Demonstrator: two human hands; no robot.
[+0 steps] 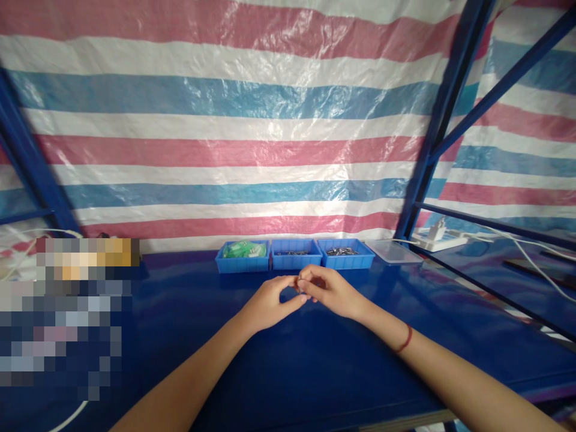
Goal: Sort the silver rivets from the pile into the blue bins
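Note:
My left hand [272, 302] and my right hand [332, 290] meet above the blue tabletop [288, 372], fingertips touching. Both are closed in a pinch around a small, thin, dark piece [300, 287] between them; it is too small to name. Just beyond the hands stand three blue bins in a row. The left bin [243, 266] holds green and white packets or pieces [244, 249]. Small metal parts [294, 252] lie in the middle bin [296, 261]. More shiny metal parts [341, 251] fill the right bin [348, 261].
A clear plastic lid [396, 252] lies right of the bins. Farther right are a white power strip [440, 240] with a plug and cables. Blue metal posts [443, 114] and rails frame the table. Striped sheeting [252, 150] hangs behind. The left side is pixelated.

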